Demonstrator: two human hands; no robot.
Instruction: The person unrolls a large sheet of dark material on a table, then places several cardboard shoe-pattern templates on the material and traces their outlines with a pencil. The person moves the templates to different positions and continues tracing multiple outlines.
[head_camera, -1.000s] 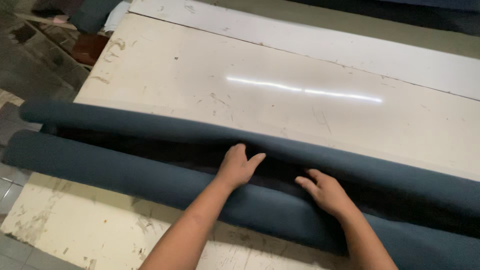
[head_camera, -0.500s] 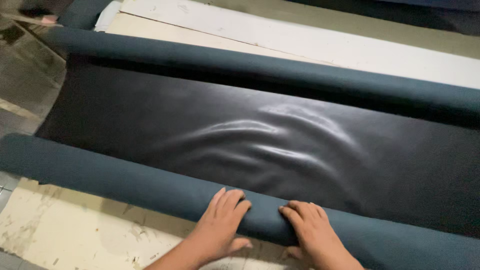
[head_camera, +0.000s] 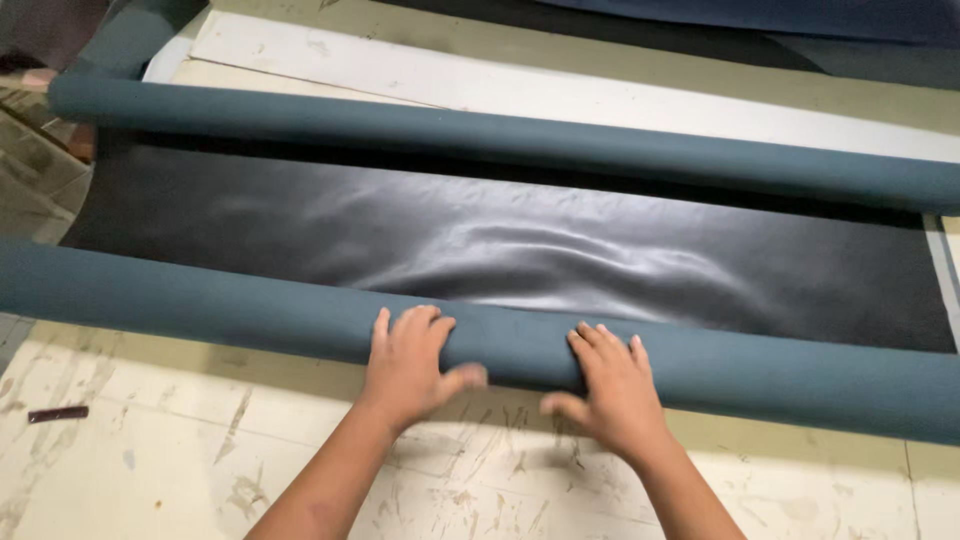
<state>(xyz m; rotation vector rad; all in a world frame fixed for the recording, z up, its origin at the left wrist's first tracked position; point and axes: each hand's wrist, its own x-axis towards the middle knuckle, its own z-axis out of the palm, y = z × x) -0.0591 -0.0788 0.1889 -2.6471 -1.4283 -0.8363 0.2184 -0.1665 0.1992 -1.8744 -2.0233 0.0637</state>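
Sheet's way more unrolled than a second ago, far roll (head_camera: 500, 135) now at 12 o'clock. Our left hand (head_camera: 405, 365) and right hand (head_camera: 610, 390) rest open-palmed on the near roll (head_camera: 250, 315), gripping nothing.

I stood in a workshop, at a big scuffed, paint-worn worktable (head_camera: 300, 480) scored with cut marks. Across it lay black sheet material (head_camera: 520, 250) rolled in long teal bolts (head_camera: 500, 135), and more dark fabric (head_camera: 760, 18) was heaped at one o'clock.

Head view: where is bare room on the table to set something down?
Bare scuffed table left of the left hand, near a small dark object; pale strip beyond the far roll. Crowded: black sheet, near roll, right hand.
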